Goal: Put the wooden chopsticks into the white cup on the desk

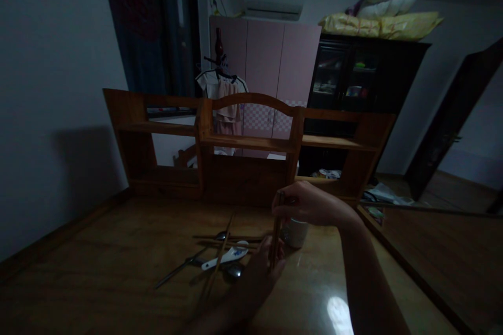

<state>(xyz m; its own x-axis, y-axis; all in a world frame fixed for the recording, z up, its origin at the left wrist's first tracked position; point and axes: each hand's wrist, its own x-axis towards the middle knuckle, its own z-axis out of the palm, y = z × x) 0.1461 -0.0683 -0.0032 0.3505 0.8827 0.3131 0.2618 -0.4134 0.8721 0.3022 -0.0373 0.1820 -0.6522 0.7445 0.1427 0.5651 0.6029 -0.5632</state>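
Observation:
Upright between my two hands stand wooden chopsticks [275, 238]. My right hand [304, 203] has its fingers closed around their upper end, while my left hand [261, 272] grips them lower down. Just behind the hands, a pale cup [297, 234] rests on the desk, partly covered by my right hand. To the left lie a white ceramic spoon [226, 257] with a blue pattern, a metal spoon [234, 271] and another metal spoon [221, 235]. Several loose chopsticks [220, 254] cross over and beside them. How many chopsticks I hold is hard to make out.
A wooden shelf unit [251, 141] runs along the back of the glossy wooden desk [118, 261]. The wall [51, 115] borders the left side. Beyond are a pink wardrobe [263, 57], hanging clothes [226, 94] and a dark cabinet [396, 73]. The room is dim.

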